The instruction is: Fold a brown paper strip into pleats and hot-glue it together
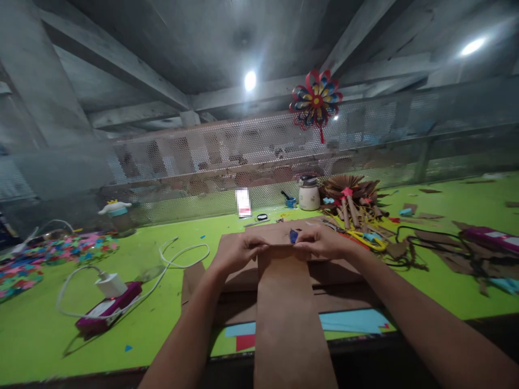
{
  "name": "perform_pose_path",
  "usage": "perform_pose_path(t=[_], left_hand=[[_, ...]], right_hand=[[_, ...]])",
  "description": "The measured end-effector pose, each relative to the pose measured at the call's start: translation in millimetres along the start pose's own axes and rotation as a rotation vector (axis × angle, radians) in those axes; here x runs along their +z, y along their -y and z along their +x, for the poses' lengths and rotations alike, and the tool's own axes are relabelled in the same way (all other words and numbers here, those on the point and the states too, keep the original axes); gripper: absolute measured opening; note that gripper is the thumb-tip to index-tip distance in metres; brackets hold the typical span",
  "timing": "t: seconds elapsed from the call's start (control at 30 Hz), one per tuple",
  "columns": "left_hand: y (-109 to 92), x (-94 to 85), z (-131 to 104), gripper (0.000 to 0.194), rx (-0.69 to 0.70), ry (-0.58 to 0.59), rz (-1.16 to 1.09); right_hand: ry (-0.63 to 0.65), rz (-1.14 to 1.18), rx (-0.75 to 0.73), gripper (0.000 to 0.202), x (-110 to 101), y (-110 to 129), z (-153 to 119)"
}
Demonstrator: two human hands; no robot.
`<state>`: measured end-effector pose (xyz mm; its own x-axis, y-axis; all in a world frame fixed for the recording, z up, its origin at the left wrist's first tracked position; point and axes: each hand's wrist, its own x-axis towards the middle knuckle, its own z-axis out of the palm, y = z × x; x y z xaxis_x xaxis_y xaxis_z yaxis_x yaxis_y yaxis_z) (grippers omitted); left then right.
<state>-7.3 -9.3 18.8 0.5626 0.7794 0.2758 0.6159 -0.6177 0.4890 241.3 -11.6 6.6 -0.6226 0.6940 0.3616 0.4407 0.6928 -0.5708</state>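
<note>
Pinching far edge | brown paper strip (288,319) | long, plain, straight-sided

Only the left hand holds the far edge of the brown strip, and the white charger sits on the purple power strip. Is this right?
Not only the left hand: in the head view, the right hand also holds the far edge of the brown strip. The rest stands.

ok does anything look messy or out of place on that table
Yes, mildly: torn-looking brown scraps lie untidily scattered across the right of the green table, and a white cable trails in loose loops on the left. The brown strip between the left hand and right hand shows no obvious damage.
</note>
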Motion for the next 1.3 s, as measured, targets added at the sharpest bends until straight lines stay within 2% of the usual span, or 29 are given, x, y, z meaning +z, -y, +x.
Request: perform_pose_path(t=[0.1, 0.23, 0.4, 0.47, 0.6, 0.77, 0.9, 1.0, 1.03, 1.13, 1.2, 1.3], left_hand=[[1, -1.6, 0, 0.028, 0.012, 0.062, -0.069], [0, -6.4, -3, 0.03, -0.006, 0.028, -0.074], [-5, -8.4, -8, 0.034, -0.049, 0.004, -0.367], [-10, -1.7, -7, 0.034, -0.086, 0.004, -0.563], [-19, 21.1, -3, 0.04, -0.14, 0.141, -0.971], [-25, 47.1, -5, 0.042, -0.246, 0.241, -1.222], [-22, 51.4, -8, 0.037, -0.291, 0.264, -1.138], [-16, 38.3, -5, 0.036, -0.297, 0.089, -0.985], [-15, 32.1, -3, 0.035, -0.273, -0.014, -0.94], [-16, 16.4, 0, 0.035, -0.162, -0.191, -0.854], [-20, 13.2, 0, 0.037, -0.095, -0.118, -0.662], [-27, 17.0, -1, 0.028, -0.034, 0.047, -0.337]], right_hand=[[0.035, 0.089, 0.047, 0.036, 1, -1, -1], [0.078, 0.258, 0.069, 0.039, 0, -6, -2], [-0.192, 0.5, 0.059, 0.04, -1, -2, 0], [-0.167, 0.509, 0.002, 0.041, 3, 8, 1], [0.044, 0.491, -0.021, 0.038, 15, 27, 2], [0.033, 0.576, -0.083, 0.031, 21, 27, 2], [-0.029, 0.571, -0.085, 0.03, 20, 24, 3], [-0.024, 0.456, 0.012, 0.031, 21, 23, 2], [0.006, 0.389, 0.032, 0.031, 22, 23, 2], [0.103, 0.167, 0.014, 0.03, 27, 20, 4], [0.131, 0.058, -0.03, 0.028, 29, 18, 5], [0.13, -0.008, -0.043, 0.024, 29, 15, 7]])
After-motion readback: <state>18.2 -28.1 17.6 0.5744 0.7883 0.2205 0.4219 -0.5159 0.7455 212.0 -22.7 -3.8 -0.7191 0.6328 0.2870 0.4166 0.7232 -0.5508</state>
